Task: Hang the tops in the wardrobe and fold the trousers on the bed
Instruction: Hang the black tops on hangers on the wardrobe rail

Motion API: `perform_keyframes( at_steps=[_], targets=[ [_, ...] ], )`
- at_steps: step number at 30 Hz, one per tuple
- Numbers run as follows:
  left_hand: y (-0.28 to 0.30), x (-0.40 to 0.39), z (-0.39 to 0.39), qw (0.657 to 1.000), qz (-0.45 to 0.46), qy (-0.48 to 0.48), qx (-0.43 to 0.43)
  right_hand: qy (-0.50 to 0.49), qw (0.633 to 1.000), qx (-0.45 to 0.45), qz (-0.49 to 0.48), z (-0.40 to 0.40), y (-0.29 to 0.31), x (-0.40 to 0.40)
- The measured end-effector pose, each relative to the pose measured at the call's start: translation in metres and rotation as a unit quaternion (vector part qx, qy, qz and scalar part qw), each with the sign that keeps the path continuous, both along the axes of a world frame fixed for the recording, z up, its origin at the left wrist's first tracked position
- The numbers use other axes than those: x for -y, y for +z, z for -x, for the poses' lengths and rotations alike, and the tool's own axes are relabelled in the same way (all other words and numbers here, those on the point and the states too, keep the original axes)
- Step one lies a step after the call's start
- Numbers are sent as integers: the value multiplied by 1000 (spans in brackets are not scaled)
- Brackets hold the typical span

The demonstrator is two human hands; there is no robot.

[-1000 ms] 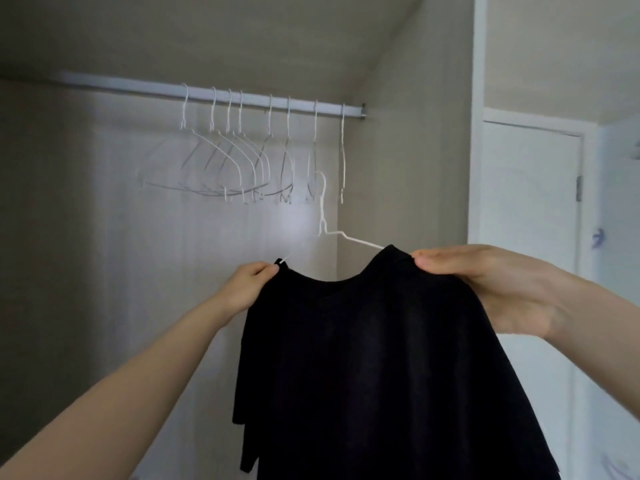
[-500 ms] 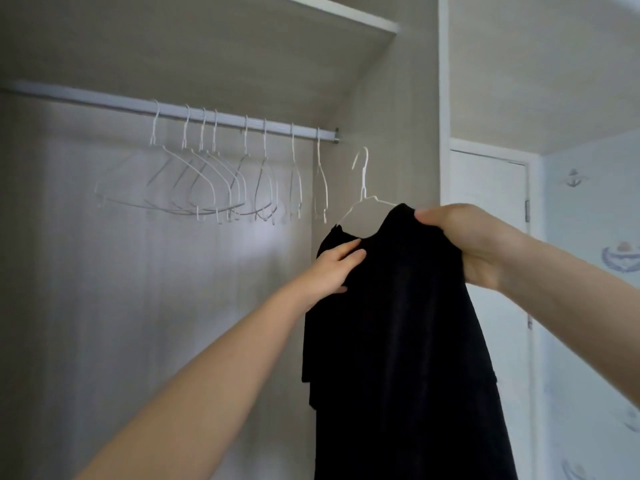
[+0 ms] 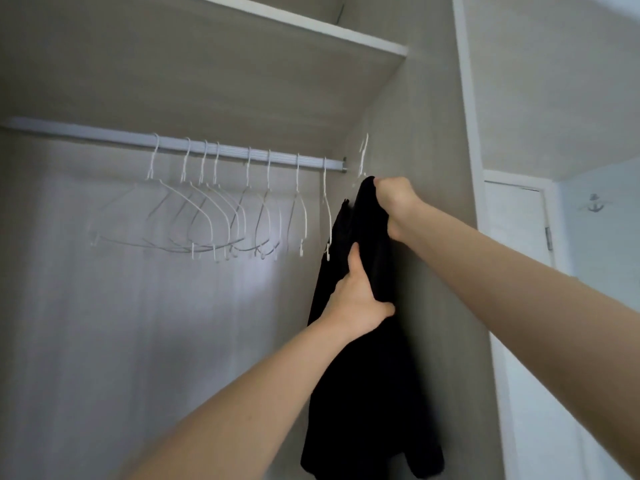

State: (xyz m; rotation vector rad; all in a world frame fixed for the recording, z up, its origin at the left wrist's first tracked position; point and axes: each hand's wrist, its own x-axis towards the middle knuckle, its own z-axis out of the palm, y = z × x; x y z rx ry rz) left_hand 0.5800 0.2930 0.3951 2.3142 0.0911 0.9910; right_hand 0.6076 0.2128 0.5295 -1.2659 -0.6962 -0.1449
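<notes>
A black top (image 3: 363,375) hangs on a white wire hanger (image 3: 362,157) whose hook is up beside the right end of the white wardrobe rail (image 3: 173,143); I cannot tell whether the hook touches the rail. My right hand (image 3: 394,199) grips the top's upper edge at the hanger. Lower down, my left hand (image 3: 356,296) grips a fold of the black fabric. The top droops in a narrow bunch along the wardrobe's right wall.
Several empty white wire hangers (image 3: 214,209) hang along the rail to the left. A shelf (image 3: 311,26) runs above the rail. The wardrobe's right side panel (image 3: 433,133) stands close behind the top. A white door (image 3: 516,223) is at the right.
Both hands have carried the top up and rightwards to the rail's right end. My left hand slid from the shoulder down to the fabric's middle. The top is now bunched narrow.
</notes>
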Motion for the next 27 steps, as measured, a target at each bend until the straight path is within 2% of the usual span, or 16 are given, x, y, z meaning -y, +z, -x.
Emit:
perform_keyframes(
  at_steps=[2,5,11,15,22,27],
  targets=[
    [1,-14,-10,999,-10,43,7,-8,1000,27,-2,-7,6,-11],
    [5,-44,-27,995,-33,78,54,-13,1000,17,1,-32,19,-34],
    [-6,-72,-41,993,-40,66,86,-5,999,45,27,-67,35,-64],
    [-10,-89,-47,994,-47,71,66,-3,998,28,51,-90,28,-80],
    [-25,-95,-39,987,-97,108,-72,-39,993,63,88,-92,24,-80],
    [-42,-83,-23,992,-96,63,-56,-76,976,81,187,-81,20,-61]
  ],
)
